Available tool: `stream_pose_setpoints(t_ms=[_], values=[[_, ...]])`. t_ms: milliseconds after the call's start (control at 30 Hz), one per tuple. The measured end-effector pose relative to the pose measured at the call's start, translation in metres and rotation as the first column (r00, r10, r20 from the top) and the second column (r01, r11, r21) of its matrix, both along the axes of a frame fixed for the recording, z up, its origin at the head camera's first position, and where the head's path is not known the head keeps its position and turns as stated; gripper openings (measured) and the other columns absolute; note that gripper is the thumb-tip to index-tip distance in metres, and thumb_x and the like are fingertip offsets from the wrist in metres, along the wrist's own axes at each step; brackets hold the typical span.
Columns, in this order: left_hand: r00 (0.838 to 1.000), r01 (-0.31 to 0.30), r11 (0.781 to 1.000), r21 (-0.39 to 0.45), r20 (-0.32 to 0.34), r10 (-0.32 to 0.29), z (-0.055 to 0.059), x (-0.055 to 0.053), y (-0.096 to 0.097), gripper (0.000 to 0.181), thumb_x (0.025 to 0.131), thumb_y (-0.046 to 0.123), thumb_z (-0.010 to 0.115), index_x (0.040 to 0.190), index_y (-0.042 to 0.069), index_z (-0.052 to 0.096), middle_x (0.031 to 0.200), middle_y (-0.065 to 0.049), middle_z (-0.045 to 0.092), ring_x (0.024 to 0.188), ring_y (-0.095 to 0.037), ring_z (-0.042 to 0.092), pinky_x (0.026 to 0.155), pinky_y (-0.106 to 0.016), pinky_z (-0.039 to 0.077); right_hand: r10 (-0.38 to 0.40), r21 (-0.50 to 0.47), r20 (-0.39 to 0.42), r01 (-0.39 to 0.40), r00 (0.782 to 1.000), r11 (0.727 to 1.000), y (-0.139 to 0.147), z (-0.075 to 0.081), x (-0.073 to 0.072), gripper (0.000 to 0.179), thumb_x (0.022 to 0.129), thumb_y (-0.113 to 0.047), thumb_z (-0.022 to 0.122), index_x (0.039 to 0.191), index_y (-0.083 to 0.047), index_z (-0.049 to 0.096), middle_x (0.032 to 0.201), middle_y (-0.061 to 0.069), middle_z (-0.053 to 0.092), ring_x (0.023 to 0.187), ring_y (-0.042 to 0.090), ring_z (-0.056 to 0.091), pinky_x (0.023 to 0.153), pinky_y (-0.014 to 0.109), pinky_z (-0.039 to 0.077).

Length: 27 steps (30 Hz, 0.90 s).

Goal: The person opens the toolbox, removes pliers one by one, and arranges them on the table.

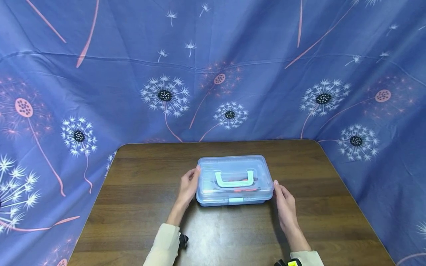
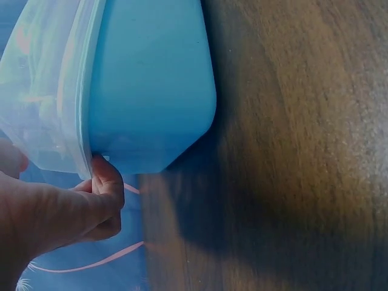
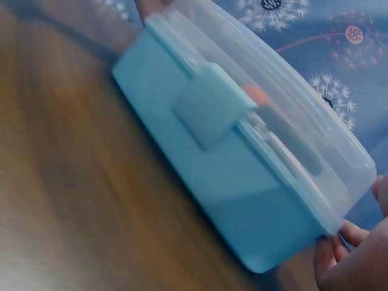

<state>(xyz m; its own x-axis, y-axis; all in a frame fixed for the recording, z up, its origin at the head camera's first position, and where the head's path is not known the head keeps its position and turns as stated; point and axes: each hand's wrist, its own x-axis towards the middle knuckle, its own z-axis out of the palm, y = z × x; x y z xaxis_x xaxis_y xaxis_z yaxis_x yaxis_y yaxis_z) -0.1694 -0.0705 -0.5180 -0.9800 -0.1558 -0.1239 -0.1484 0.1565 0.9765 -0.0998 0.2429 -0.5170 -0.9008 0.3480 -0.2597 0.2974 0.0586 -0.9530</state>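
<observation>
A light blue plastic toolbox with a see-through lid sits on the table, its lid down. A pale carrying handle lies on top, and a latch covers the front seam. Through the lid, something orange-red and dark shows inside. At the box's left end my left hand grips the rim, fingers curled beneath the lip. My right hand holds the right end, its thumb by the lid and fingertips under the rim.
The brown wooden table has rounded far corners. Behind it and along both sides hangs a blue curtain printed with dandelions. A dark wrist device is at my left cuff.
</observation>
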Motion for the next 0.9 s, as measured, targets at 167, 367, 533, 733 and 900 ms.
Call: stream_pose_setpoints(t_ms=[167, 367, 533, 733, 900], values=[[1.000, 0.003, 1.000, -0.002, -0.009, -0.004, 0.000, 0.002, 0.000, 0.059, 0.105, 0.047, 0.055, 0.133, -0.004, 0.064, 0.110, -0.017, 0.067, 0.098, -0.026, 0.064, 0.089, -0.040, 0.051, -0.137, -0.120, -0.021, 0.133, 0.990, 0.984, -0.020, -0.012, 0.023, 0.050, 0.108, -0.037, 0.052, 0.135, 0.005, 0.050, 0.117, 0.007, 0.061, 0.101, 0.006, 0.062, 0.086, 0.016, 0.052], [1.000, 0.009, 1.000, 0.002, -0.010, -0.009, 0.001, 0.002, 0.001, 0.059, 0.105, 0.046, 0.055, 0.134, -0.006, 0.062, 0.112, -0.019, 0.067, 0.099, -0.027, 0.064, 0.092, -0.043, 0.051, -0.097, -0.233, 0.020, 0.099, 0.995, 0.967, -0.048, -0.025, 0.034, 0.046, 0.104, -0.033, 0.062, 0.124, 0.007, 0.053, 0.109, 0.008, 0.067, 0.094, 0.012, 0.067, 0.085, 0.025, 0.057], [1.000, 0.008, 1.000, -0.012, -0.003, -0.009, 0.000, 0.003, 0.001, 0.060, 0.105, 0.047, 0.054, 0.134, -0.005, 0.063, 0.115, -0.019, 0.064, 0.099, -0.027, 0.063, 0.091, -0.042, 0.051, -0.036, -0.247, 0.043, 0.046, 0.998, 0.968, -0.067, -0.026, 0.034, 0.051, 0.102, -0.038, 0.064, 0.121, 0.008, 0.056, 0.112, 0.014, 0.071, 0.092, 0.014, 0.069, 0.083, 0.026, 0.057], [1.000, 0.010, 1.000, 0.001, -0.001, -0.010, 0.002, 0.003, 0.001, 0.060, 0.105, 0.048, 0.055, 0.135, -0.004, 0.062, 0.118, -0.019, 0.064, 0.103, -0.028, 0.063, 0.095, -0.046, 0.050, 0.063, -0.253, 0.053, -0.048, 0.997, 0.966, -0.080, -0.026, 0.034, 0.063, 0.101, -0.047, 0.063, 0.126, 0.012, 0.057, 0.116, 0.021, 0.071, 0.095, 0.017, 0.071, 0.082, 0.028, 0.058], [1.000, 0.010, 1.000, 0.012, 0.009, -0.010, 0.003, 0.004, 0.001, 0.061, 0.104, 0.049, 0.055, 0.136, -0.002, 0.062, 0.118, -0.019, 0.065, 0.103, -0.029, 0.064, 0.097, -0.046, 0.050, 0.184, -0.332, 0.036, -0.162, 0.982, 0.929, -0.087, -0.027, 0.032, 0.065, 0.103, -0.043, 0.060, 0.130, 0.016, 0.056, 0.119, 0.027, 0.070, 0.101, 0.023, 0.072, 0.087, 0.030, 0.057]])
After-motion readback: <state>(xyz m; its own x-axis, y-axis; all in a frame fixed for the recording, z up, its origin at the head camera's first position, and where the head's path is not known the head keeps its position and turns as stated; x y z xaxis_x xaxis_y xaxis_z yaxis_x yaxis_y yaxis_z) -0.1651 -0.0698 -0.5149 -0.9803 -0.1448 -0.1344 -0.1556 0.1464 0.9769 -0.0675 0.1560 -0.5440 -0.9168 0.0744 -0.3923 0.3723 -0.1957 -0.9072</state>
